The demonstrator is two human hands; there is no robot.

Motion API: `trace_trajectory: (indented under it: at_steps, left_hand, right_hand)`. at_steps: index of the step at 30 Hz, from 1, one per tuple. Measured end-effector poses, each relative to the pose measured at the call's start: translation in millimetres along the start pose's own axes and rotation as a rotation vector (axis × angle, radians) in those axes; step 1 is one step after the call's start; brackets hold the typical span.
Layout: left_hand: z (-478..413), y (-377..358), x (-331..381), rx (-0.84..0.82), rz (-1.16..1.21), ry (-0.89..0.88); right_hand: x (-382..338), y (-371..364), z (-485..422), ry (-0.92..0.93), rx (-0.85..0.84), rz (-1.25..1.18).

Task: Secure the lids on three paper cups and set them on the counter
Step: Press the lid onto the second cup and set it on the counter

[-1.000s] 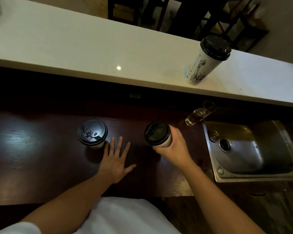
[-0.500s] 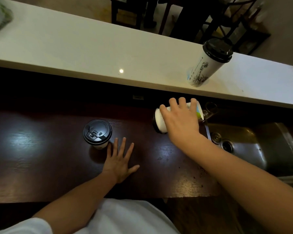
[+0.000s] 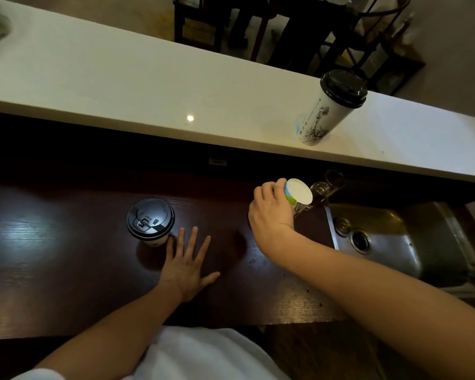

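While the left hand (image 3: 188,266) lies flat and open on the dark bench (image 3: 66,256) at centre frame, the right hand (image 3: 272,212) grips a paper cup (image 3: 298,194) tipped over, base pointing upper right, long axis running diagonally.

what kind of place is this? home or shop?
Probably a cafe or drinks bar, seen from the staff side: a raised white counter above a dark worktop, a steel sink set into it, and lidded takeaway cups. Chairs stand beyond.
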State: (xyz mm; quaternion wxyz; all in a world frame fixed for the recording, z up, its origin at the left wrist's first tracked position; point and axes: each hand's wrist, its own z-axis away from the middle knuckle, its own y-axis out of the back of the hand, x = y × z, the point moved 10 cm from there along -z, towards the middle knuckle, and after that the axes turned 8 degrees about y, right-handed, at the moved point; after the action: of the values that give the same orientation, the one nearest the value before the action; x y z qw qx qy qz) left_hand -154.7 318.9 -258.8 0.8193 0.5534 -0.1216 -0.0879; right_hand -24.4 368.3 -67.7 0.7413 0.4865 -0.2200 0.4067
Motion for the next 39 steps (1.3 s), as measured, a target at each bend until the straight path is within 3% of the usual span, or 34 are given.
trace_trajectory:
  at_steps: [8,14,17,20,24,26,34,39]
  left_hand:
    - [0.6,-0.9,-0.4,-0.008,0.001,-0.001]
    - [0.3,-0.9,-0.6,-0.006,-0.005,0.001]
    - [0.6,-0.9,-0.4,-0.006,-0.003,0.002]
    - [-0.1,-2.7,-0.3,-0.013,-0.008,0.0]
    - [-0.9,-1.5,-2.1,0.024,0.023,0.001]
    - [-1.1,-2.6,-2.1,0.012,0.011,0.0]
    - [-4.0,-3.7,-2.7,0.049,0.062,-0.026]
    - [-3.6,1.2,0.9,-0.109,0.132,0.031]
  right_hand:
    - [10.7,8.6,11.1,-0.007,0.0,-0.144]
    - [47.2,10.2,25.5,-0.083,0.088,-0.495]
    - [70.3,-2.0,30.9,-0.187,0.193,-0.816]
    - [78.2,-24.7,33.1,-0.269,0.285,-1.357]
    - [60.2,-46.4,34.4,-0.222,0.427,-2.001]
    - [44.1,-59.1,32.5,-0.202,0.442,-2.183]
    - [-12.2,-96.5,36.2,-0.269,0.382,-2.34]
    - [-4.7,-92.6,39.4,-0.187,0.342,-2.341]
